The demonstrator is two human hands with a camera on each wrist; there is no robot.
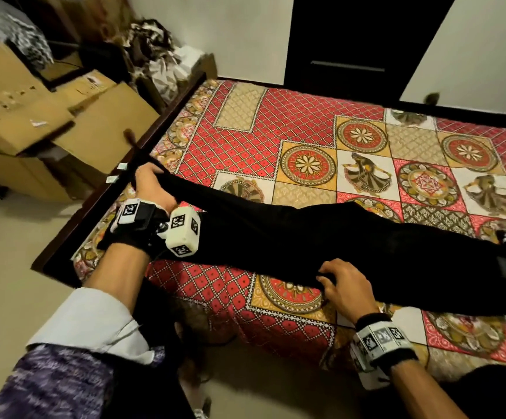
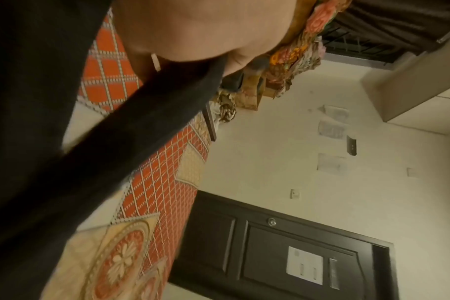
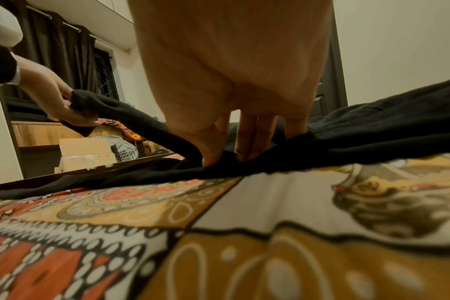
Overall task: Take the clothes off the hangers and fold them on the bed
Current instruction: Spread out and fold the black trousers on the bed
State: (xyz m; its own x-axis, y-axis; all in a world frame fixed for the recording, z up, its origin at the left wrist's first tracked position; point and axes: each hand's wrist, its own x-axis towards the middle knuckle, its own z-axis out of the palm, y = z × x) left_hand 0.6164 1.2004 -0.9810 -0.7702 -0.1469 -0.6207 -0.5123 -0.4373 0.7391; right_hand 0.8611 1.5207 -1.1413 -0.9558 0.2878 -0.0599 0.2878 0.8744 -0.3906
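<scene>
Crowding the bed's [image 1: 291, 122] left: cardboard boxes [image 1: 64, 122], heaped fabric [image 1: 158, 52].

Trousers [image 1: 336, 246] lie across bed [image 1: 275, 128]; boxes [image 1: 64, 122] left.

No readable text for you here: cardboard box [image 1: 19, 116] labels blurred; wrist markers [image 1: 182, 225] show only black-white square codes.
</scene>
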